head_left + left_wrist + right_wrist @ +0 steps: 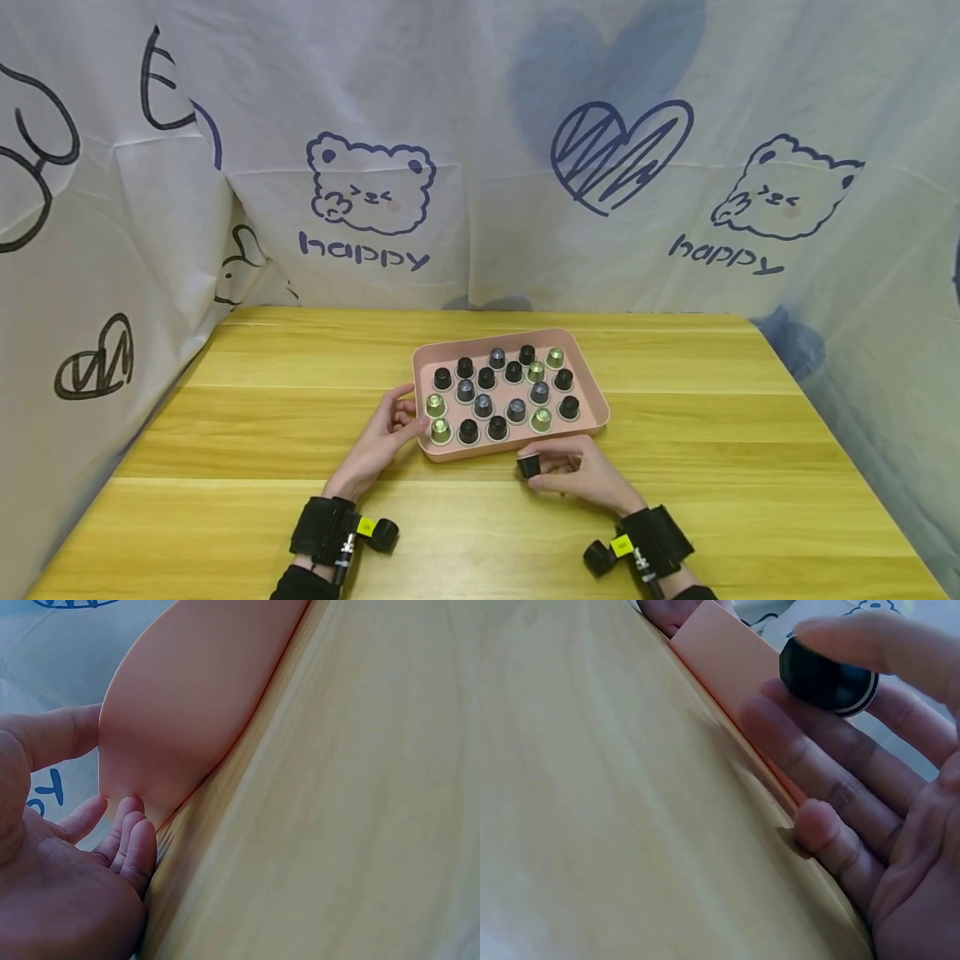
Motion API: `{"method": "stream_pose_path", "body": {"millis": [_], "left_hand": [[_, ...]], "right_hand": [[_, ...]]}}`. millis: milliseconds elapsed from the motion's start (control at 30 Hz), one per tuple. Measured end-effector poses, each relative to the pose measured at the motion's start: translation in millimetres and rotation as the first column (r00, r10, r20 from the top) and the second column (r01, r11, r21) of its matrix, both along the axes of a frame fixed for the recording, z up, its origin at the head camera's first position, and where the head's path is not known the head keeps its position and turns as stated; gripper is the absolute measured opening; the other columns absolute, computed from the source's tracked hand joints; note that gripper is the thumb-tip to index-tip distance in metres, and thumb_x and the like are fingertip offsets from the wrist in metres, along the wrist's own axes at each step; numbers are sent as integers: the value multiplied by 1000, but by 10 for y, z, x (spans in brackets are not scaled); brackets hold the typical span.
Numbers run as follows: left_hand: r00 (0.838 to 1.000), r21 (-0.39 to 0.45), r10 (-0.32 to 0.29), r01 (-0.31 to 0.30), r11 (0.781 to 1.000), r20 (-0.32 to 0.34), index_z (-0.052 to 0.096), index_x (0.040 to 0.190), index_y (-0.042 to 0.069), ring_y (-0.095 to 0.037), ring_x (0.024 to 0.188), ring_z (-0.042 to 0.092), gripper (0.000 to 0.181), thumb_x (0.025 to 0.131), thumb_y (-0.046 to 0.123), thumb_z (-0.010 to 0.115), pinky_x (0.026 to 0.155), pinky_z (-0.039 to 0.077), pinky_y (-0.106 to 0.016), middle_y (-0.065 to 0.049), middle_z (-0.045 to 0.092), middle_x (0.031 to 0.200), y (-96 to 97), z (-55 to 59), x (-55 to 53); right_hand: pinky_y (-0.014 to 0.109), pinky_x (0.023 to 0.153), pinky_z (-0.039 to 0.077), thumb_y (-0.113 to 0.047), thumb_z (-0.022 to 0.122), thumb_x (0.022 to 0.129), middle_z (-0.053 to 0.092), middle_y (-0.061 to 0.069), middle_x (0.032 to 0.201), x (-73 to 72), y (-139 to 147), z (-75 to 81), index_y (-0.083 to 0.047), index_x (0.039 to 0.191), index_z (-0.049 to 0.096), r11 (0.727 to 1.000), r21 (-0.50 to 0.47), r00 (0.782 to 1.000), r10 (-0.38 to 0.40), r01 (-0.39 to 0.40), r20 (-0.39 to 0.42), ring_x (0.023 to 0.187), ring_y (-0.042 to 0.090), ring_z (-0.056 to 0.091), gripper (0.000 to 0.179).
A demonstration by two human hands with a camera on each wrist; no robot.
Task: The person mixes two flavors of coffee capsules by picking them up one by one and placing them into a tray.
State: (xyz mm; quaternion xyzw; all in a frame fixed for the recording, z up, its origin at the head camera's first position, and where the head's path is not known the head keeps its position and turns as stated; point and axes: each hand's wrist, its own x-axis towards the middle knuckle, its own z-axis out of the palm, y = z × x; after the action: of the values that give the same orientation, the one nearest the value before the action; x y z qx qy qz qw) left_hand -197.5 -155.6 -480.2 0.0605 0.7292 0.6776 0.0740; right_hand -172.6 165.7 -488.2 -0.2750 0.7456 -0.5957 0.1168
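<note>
Several coffee capsules in black, green and blue-grey stand rim-down in a shallow pink tray (480,452) on the wooden table. My left hand (384,435) holds the tray at its left end, the thumb at the rim and the other fingers bent against the outer wall (180,697). In front of the tray's near right edge, my right hand (581,473) pinches a black coffee capsule (528,466) between thumb and fingers. The right wrist view shows that capsule (825,679) tilted above the table, its pale rim at the lower right.
Wooden table (247,467) surface lies around the tray on every side. A white cloth (495,233) with blue drawings hangs behind the table and along its left side. A black strap with a small camera (322,529) sits on each wrist.
</note>
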Motion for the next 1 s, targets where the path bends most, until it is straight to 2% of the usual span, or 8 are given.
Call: {"method": "stream_pose_path", "body": {"millis": [167,267,367,633,767,900,1000], "left_hand": [[1000,-3,2,-2,1000,5,27,145,1,-19,89,43,65,90,4,62,78,39,-24,-22,47,117,7,6,3],[1000,-5,7,-7,1000,7,28,145,1,-20,90,43,65,90,4,63,79,39,-25,-22,47,117,9,10,4],[1000,-11,10,-10,1000,6,29,145,1,-20,90,42,65,90,5,64,79,38,-25,-22,46,117,9,11,3],[1000,-11,11,-11,1000,9,28,145,2,-20,90,43,65,90,4,63,78,39,-24,-21,47,117,4,8,-3],[1000,-10,6,-6,1000,7,28,145,1,-20,89,44,65,91,3,62,78,39,-24,-22,47,117,5,10,-2],[1000,-18,9,-9,1000,8,28,145,1,-20,90,43,65,91,4,63,78,38,-25,-21,46,117,6,14,-2],[1000,-22,11,-11,1000,10,28,145,1,-20,91,42,65,91,6,63,78,38,-25,-20,46,117,6,20,-3]], "right_hand": [[25,43,47,-4,68,87,69,22,90,-35,11,-34,3,107,67,992,-91,996,81,-84,-37,67,22,64,21],[30,41,45,1,60,91,65,29,87,-45,15,-41,6,108,64,982,-139,991,125,-129,-37,63,32,61,18],[29,42,45,4,52,95,61,33,85,-51,21,-48,12,108,59,969,-184,986,163,-164,-22,59,39,57,16],[32,41,42,2,37,102,46,34,69,-62,18,-12,18,99,48,938,-273,975,220,-216,-16,52,32,47,20],[27,44,41,2,33,103,39,35,67,-60,17,-2,20,95,45,934,-292,975,220,-208,8,53,32,40,23],[21,47,42,-1,31,104,34,34,65,-54,29,-13,22,107,48,937,-299,978,205,-183,46,53,28,35,28],[18,50,44,-8,32,106,39,22,64,-38,38,-13,19,125,47,950,-281,982,169,-138,88,54,19,37,37]]}}
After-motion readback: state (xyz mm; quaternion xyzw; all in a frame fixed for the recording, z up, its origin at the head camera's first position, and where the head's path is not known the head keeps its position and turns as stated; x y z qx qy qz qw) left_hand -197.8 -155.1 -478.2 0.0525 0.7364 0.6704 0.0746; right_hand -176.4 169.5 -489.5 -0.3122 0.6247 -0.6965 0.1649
